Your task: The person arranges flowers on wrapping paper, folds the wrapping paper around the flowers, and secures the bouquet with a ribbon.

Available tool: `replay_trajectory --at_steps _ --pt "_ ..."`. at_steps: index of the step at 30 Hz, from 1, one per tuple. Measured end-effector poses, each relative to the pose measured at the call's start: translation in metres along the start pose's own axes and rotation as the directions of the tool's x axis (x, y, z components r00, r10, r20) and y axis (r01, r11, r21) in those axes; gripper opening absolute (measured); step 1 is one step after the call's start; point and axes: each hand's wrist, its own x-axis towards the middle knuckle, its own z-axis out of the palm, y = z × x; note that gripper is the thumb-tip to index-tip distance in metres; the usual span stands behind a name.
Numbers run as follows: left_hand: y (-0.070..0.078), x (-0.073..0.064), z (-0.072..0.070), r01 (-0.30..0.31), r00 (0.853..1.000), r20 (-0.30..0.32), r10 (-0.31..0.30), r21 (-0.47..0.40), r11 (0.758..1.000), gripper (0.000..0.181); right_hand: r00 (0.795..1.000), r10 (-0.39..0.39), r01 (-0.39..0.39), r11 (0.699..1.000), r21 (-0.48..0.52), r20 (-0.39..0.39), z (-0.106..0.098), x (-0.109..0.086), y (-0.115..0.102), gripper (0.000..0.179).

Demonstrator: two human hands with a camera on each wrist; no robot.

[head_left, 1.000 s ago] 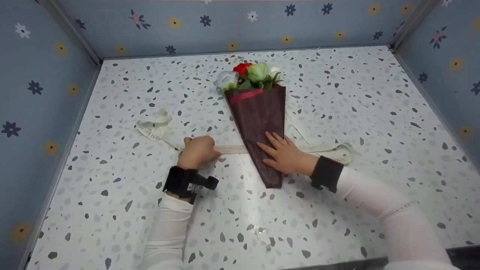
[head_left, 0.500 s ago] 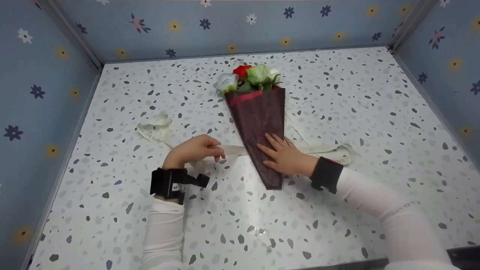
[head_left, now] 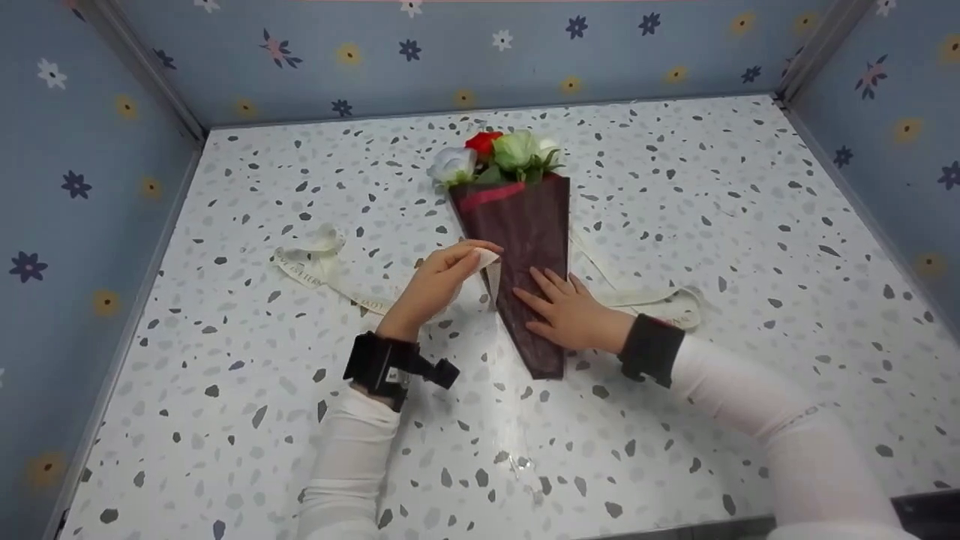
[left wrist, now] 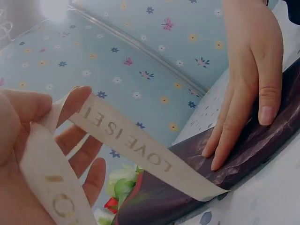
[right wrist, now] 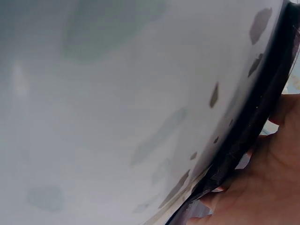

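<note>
A bouquet wrapped in dark maroon paper (head_left: 525, 232) lies on the table, its red, pale green and bluish-white flowers (head_left: 516, 148) pointing to the back. My right hand (head_left: 574, 315) rests on the lower wrap with fingers spread. A cream ribbon (left wrist: 136, 143) printed with gold letters passes beneath the bouquet. My left hand (head_left: 442, 281) pinches this ribbon between thumb and fingers, lifted at the wrap's left edge. From the hand the ribbon slants down to the bouquet's edge in the left wrist view. In the right wrist view, my right hand (right wrist: 262, 178) presses along the wrap's dark edge.
One loose ribbon end (head_left: 307, 259) lies curled on the left of the speckled table (head_left: 247, 420). The other end (head_left: 679, 306) loops out to the right, behind my right wrist. Blue flower-patterned panels (head_left: 450, 52) stand at the back and both sides.
My left hand first drew back left along the ribbon, then rose to the right, lifting the ribbon up against the bouquet's left edge. My right hand stays in place on the wrap.
</note>
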Motion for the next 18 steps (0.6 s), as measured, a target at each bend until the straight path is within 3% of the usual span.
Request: replay_trajectory --at_steps 5,12,18 --pt "0.001 0.006 0.009 -0.035 0.999 -0.013 0.034 -0.041 0.999 0.03 1.0 -0.001 0.001 1.0 -0.006 -0.01 0.001 0.0 -0.001 0.058" --pt "0.007 0.009 0.014 -0.109 0.989 -0.112 0.101 -0.064 0.992 0.026 1.0 -0.001 0.001 1.0 -0.006 -0.005 -0.001 -0.001 -0.002 0.058" --pt "0.019 0.007 0.012 -0.066 0.97 -0.22 0.103 0.167 0.984 0.024 1.0 -0.007 0.006 1.0 -0.013 -0.027 -0.001 -0.002 -0.004 0.058"
